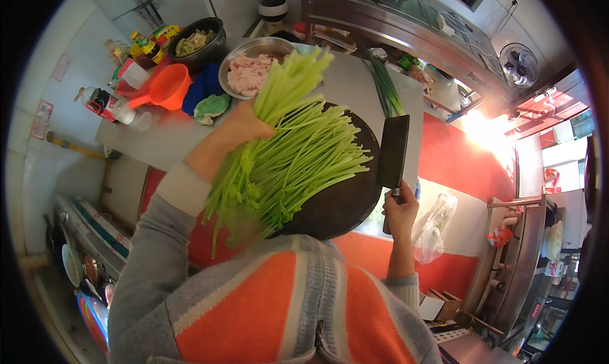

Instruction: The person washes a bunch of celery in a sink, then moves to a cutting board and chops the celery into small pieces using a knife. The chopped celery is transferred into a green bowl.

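My left hand (247,124) grips a bunch of pale green celery stalks (288,86), held above more thin celery stalks (309,157) that lie in a heap. The heap covers much of a round dark cutting board (333,202) at the table's near edge. My right hand (403,207) holds a cleaver (394,152) by its handle, its broad dark blade pointing away from me beside the board's right rim. Just beyond the blade's tip lie green onions (384,86). The far ends of my left fingers are hidden behind the celery.
A metal bowl of raw meat (250,74), a dark bowl of sliced food (197,40), an orange plastic scoop (171,86), a blue cloth (200,88) and several bottles (150,47) stand on the metal table (162,145). A steel counter (404,31) stands beyond it.
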Demonstrator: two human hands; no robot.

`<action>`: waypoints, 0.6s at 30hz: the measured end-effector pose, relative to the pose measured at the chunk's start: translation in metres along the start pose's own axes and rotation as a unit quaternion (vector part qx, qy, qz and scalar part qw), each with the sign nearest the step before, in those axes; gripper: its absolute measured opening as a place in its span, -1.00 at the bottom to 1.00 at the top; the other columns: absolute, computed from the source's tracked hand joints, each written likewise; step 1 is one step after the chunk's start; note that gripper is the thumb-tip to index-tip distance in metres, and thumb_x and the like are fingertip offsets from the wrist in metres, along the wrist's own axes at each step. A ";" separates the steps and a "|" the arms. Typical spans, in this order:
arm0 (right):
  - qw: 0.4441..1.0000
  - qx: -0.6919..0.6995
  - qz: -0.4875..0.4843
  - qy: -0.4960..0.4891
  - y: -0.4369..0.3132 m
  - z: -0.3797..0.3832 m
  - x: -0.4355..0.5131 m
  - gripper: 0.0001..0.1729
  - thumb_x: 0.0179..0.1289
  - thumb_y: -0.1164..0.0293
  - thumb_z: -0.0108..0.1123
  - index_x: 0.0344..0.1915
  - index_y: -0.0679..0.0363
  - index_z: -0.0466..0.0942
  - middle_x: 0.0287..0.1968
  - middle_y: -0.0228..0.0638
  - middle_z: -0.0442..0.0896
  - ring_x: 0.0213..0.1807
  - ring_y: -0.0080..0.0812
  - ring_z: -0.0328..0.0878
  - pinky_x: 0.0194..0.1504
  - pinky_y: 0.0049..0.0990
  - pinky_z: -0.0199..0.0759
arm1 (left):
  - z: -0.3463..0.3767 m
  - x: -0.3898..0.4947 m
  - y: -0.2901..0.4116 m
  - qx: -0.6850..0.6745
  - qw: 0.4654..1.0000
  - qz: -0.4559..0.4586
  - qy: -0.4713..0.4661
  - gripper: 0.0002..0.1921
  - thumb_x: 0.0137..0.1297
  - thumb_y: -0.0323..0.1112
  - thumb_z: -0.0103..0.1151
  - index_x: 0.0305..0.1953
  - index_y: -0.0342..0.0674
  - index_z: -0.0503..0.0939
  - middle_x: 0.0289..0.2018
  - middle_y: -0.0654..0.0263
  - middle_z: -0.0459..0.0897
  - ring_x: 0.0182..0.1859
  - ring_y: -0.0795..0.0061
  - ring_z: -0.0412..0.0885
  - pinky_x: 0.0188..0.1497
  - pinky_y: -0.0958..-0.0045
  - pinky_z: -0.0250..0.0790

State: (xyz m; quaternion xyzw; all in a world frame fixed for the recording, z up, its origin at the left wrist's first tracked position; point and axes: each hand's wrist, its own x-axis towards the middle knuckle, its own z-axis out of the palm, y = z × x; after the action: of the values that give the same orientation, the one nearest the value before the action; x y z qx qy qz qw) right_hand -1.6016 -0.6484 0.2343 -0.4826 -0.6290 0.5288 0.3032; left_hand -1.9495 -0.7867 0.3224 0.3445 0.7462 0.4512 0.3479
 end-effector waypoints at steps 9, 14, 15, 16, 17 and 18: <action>0.999 0.039 0.021 0.003 0.009 0.003 -0.008 -0.47 0.07 0.63 0.13 0.13 0.27 0.44 -0.51 -0.42 0.50 -0.60 -0.64 0.38 -0.59 -0.64 0.32 | -0.100 -0.004 -0.017 -0.210 0.975 -0.060 -0.027 -0.61 -0.12 -0.54 0.26 -0.16 -0.43 0.50 -0.44 0.15 0.57 -0.52 0.46 0.54 -0.46 0.46 0.41; 1.000 0.012 0.015 0.006 0.010 0.008 -0.014 -0.48 0.08 0.61 0.12 0.12 0.26 0.45 -0.52 -0.43 0.49 -0.61 -0.65 0.38 -0.60 -0.62 0.30 | -0.135 -0.004 -0.069 0.152 0.986 0.035 0.058 -0.42 -0.14 -0.43 0.29 0.03 -0.30 0.44 -0.27 0.13 0.61 -0.26 0.30 0.59 -0.18 0.31 0.44; 1.000 0.007 0.012 0.010 0.006 0.010 -0.017 -0.49 0.08 0.62 0.12 0.12 0.26 0.45 -0.52 -0.44 0.49 -0.61 -0.65 0.38 -0.60 -0.63 0.29 | -0.136 -0.007 -0.077 0.218 0.974 0.036 0.055 -0.39 -0.15 -0.40 0.30 0.06 -0.27 0.42 -0.25 0.11 0.62 -0.22 0.25 0.59 -0.13 0.28 0.43; 1.000 -0.003 0.011 0.014 0.007 0.011 -0.018 -0.49 0.08 0.62 0.12 0.12 0.26 0.45 -0.53 -0.44 0.48 -0.61 -0.66 0.38 -0.60 -0.63 0.28 | -0.137 -0.009 -0.087 0.283 0.957 0.037 0.051 -0.35 -0.17 -0.38 0.30 0.09 -0.25 0.41 -0.23 0.09 0.62 -0.18 0.20 0.60 -0.08 0.26 0.42; 1.000 -0.012 0.009 0.018 0.008 0.013 -0.019 -0.49 0.08 0.62 0.12 0.12 0.26 0.45 -0.53 -0.45 0.48 -0.61 -0.66 0.38 -0.60 -0.63 0.28 | -0.137 -0.008 -0.100 0.322 0.945 0.041 0.048 -0.33 -0.18 -0.37 0.31 0.10 -0.23 0.40 -0.21 0.06 0.62 -0.16 0.16 0.59 -0.07 0.25 0.42; 1.000 -0.024 0.001 0.007 0.006 0.016 -0.020 -0.51 0.08 0.65 0.09 0.09 0.31 0.45 -0.48 -0.44 0.49 -0.63 -0.68 0.38 -0.64 -0.67 0.35 | -0.136 -0.010 -0.118 0.361 0.931 0.042 0.045 -0.31 -0.20 -0.36 0.31 0.11 -0.22 0.39 -0.20 0.03 0.61 -0.14 0.11 0.58 -0.06 0.24 0.41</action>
State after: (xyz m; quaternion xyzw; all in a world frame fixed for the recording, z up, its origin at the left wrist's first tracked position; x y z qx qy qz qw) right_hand -1.6068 -0.6729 0.2268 -0.4943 -0.6388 0.5102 0.2955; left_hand -2.0812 -0.8955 0.2650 0.4569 0.8584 0.1807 0.1474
